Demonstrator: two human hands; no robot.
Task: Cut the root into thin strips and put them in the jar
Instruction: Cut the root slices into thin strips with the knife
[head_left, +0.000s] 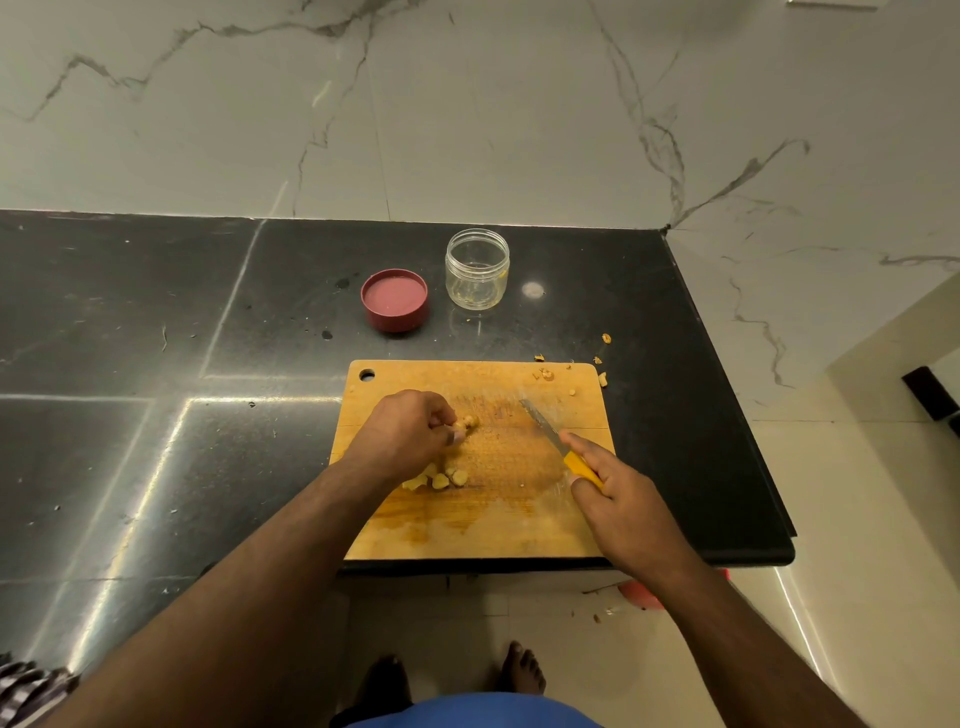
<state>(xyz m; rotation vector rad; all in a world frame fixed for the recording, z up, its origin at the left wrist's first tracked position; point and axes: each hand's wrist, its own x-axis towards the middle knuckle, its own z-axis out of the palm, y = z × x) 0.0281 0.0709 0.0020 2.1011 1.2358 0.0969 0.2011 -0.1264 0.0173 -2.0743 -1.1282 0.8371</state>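
A wooden cutting board (519, 525) lies at the counter's front edge. My left hand (405, 431) pinches a small piece of yellowish root (467, 423) near the board's middle. Several more root chunks (447, 478) lie just below that hand. My right hand (618, 493) grips a yellow-handled knife (545, 428), its blade pointing up-left and lying off to the right of the held piece. Behind the board stands an open clear jar (477, 270) that looks almost empty.
A red lid (396, 300) lies upside down left of the jar. Root peel scraps (600, 361) are scattered at the board's far right corner. The black counter (156, 389) ends just right of the board; a marble wall stands behind it.
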